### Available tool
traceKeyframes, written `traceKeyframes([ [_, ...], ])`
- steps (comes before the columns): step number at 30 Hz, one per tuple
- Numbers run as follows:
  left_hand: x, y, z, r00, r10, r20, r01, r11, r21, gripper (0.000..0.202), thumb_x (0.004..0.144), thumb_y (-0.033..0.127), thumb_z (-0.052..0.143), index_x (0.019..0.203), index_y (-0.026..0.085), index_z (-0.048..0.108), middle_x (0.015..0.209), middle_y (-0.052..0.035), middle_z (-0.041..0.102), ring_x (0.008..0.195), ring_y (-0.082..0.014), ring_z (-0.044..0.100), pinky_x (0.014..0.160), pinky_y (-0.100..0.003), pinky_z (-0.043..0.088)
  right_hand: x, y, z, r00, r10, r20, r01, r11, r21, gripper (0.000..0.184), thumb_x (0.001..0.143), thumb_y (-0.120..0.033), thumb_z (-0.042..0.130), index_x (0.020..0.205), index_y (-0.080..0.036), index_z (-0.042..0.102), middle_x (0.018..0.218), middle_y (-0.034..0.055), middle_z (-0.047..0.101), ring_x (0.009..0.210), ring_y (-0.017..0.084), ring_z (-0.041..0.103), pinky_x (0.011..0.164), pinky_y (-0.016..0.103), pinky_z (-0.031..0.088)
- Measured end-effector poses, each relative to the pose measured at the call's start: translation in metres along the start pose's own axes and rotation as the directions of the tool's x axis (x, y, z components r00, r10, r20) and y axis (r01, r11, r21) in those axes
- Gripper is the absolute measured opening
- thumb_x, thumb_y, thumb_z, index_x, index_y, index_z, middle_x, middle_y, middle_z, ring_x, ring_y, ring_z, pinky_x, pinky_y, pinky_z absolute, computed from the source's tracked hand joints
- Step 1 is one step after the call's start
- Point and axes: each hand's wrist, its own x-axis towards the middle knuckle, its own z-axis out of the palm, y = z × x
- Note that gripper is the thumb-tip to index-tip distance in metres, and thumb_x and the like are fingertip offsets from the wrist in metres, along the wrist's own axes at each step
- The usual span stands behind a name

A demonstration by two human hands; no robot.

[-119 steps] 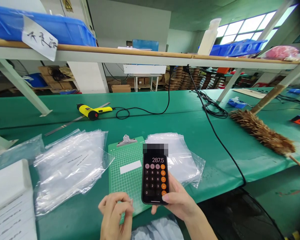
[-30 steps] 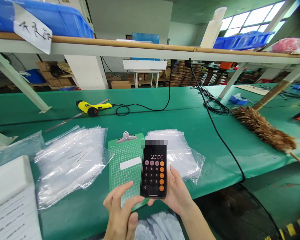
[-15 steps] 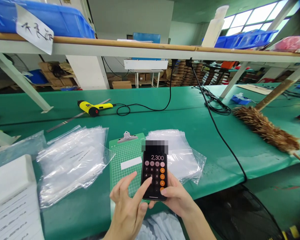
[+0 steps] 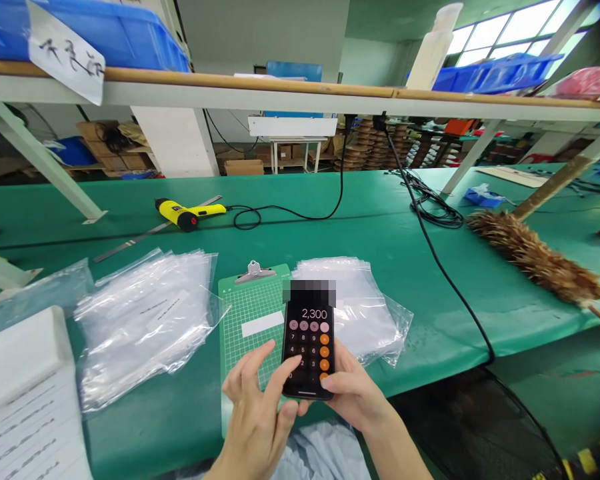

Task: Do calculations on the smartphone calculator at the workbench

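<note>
A black smartphone (image 4: 307, 343) shows a calculator with 2,300 on its display. My right hand (image 4: 360, 387) grips its lower right side, thumb over the bottom edge of the screen. Over the keypad, the index finger of my left hand (image 4: 260, 400) points at the lower left keys; whether it touches the glass I cannot tell. The other fingers of that hand are spread, holding nothing. Under and left of the phone lies a green clipboard (image 4: 243, 303) with a metal clip and a white strip (image 4: 262, 325) on it.
Stacked clear plastic bags (image 4: 140, 327) lie left of the clipboard, and more bags (image 4: 360, 307) right of it. Farther back are a yellow heat gun (image 4: 185, 215) and a metal ruler (image 4: 130, 241). A black cable (image 4: 435, 260) crosses the bench near a feather duster (image 4: 535, 257).
My left index finger has moved slightly down and left over the keypad. The display still reads 2,300, and my right hand keeps its hold on the phone.
</note>
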Motion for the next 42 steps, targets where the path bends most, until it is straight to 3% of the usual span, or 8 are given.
traceKeyframes([
  [3, 0.001, -0.001, -0.003, 0.996, -0.014, -0.084, 0.008, 0.998, -0.064, 0.013, 0.092, 0.02, 0.038, 0.083, 0.019, 0.048, 0.107, -0.0102, 0.038, 0.107, -0.0263, 0.038, 0.084, -0.04, 0.028, 0.001, 0.0, 0.0, 1.0, 0.002, 0.01, -0.002, 1.0, -0.007, 0.056, 0.064, -0.009, 0.061, 0.118, -0.014, 0.048, 0.099, 0.0128, 0.067, 0.072, 0.023, 0.069, 0.057, 0.032, 0.056],
  [8, 0.004, -0.003, -0.009, 0.987, 0.115, -0.115, -0.126, 0.988, -0.094, 0.019, 0.084, 0.005, 0.041, 0.073, 0.019, 0.045, 0.095, -0.0066, 0.039, 0.099, -0.0243, 0.04, 0.081, -0.039, 0.028, 0.001, 0.001, -0.001, 1.0, -0.006, 0.016, 0.006, 1.0, -0.001, 0.056, 0.065, -0.009, 0.061, 0.119, -0.014, 0.049, 0.097, 0.0111, 0.066, 0.073, 0.023, 0.068, 0.058, 0.033, 0.057],
  [13, 0.004, -0.001, -0.005, 0.989, 0.008, -0.147, -0.022, 0.995, -0.098, 0.012, 0.086, 0.009, 0.044, 0.094, 0.016, 0.049, 0.105, -0.0109, 0.042, 0.099, -0.025, 0.043, 0.08, -0.04, 0.029, 0.0, 0.001, 0.0, 1.0, 0.001, 0.009, -0.001, 1.0, -0.003, 0.057, 0.064, -0.009, 0.062, 0.12, -0.014, 0.049, 0.1, 0.0116, 0.065, 0.075, 0.023, 0.068, 0.058, 0.033, 0.057],
  [16, 0.003, 0.0, -0.004, 0.989, -0.009, -0.148, -0.006, 0.994, -0.105, 0.012, 0.086, 0.01, 0.045, 0.09, 0.018, 0.051, 0.106, -0.0101, 0.042, 0.1, -0.0249, 0.043, 0.08, -0.04, 0.028, 0.0, 0.001, -0.001, 1.0, -0.003, 0.009, 0.003, 1.0, -0.004, 0.058, 0.064, -0.01, 0.062, 0.12, -0.015, 0.048, 0.1, 0.0115, 0.065, 0.076, 0.024, 0.067, 0.058, 0.034, 0.057],
  [19, 0.004, 0.001, -0.005, 0.993, -0.015, -0.121, 0.002, 0.994, -0.11, 0.02, 0.088, 0.011, 0.041, 0.084, 0.022, 0.058, 0.109, -0.0083, 0.043, 0.102, -0.0253, 0.041, 0.081, -0.041, 0.026, 0.0, 0.001, -0.001, 1.0, -0.002, 0.014, 0.002, 1.0, -0.004, 0.059, 0.064, -0.01, 0.062, 0.12, -0.016, 0.047, 0.1, 0.0111, 0.066, 0.077, 0.024, 0.067, 0.058, 0.033, 0.057],
  [22, 0.004, 0.0, -0.005, 0.996, -0.009, -0.086, 0.002, 0.996, -0.089, 0.028, 0.092, 0.017, 0.036, 0.1, 0.026, 0.062, 0.117, -0.0084, 0.042, 0.105, -0.0261, 0.039, 0.084, -0.043, 0.025, -0.001, 0.001, -0.002, 1.0, 0.004, 0.015, -0.004, 1.0, -0.014, 0.057, 0.064, -0.011, 0.063, 0.119, -0.016, 0.048, 0.102, 0.0107, 0.065, 0.078, 0.024, 0.068, 0.058, 0.032, 0.057],
  [28, 0.003, 0.0, -0.001, 0.998, -0.054, -0.015, 0.054, 0.998, -0.035, 0.038, 0.096, 0.032, 0.027, 0.116, 0.034, 0.059, 0.126, -0.0074, 0.038, 0.108, -0.0276, 0.038, 0.085, -0.044, 0.025, -0.001, 0.001, -0.003, 1.0, 0.003, 0.009, -0.003, 1.0, -0.003, 0.058, 0.064, -0.012, 0.065, 0.119, -0.018, 0.048, 0.106, 0.0106, 0.063, 0.076, 0.024, 0.068, 0.057, 0.032, 0.057],
  [42, 0.011, 0.003, 0.003, 0.996, -0.037, 0.087, 0.027, 0.994, 0.103, 0.039, 0.097, 0.034, 0.026, 0.131, 0.037, 0.044, 0.131, -0.0092, 0.032, 0.114, -0.0289, 0.033, 0.085, -0.044, 0.025, -0.002, 0.001, -0.006, 1.0, 0.019, 0.021, -0.018, 1.0, -0.022, 0.062, 0.065, -0.013, 0.067, 0.122, -0.017, 0.044, 0.101, 0.011, 0.066, 0.074, 0.023, 0.068, 0.059, 0.034, 0.057],
])
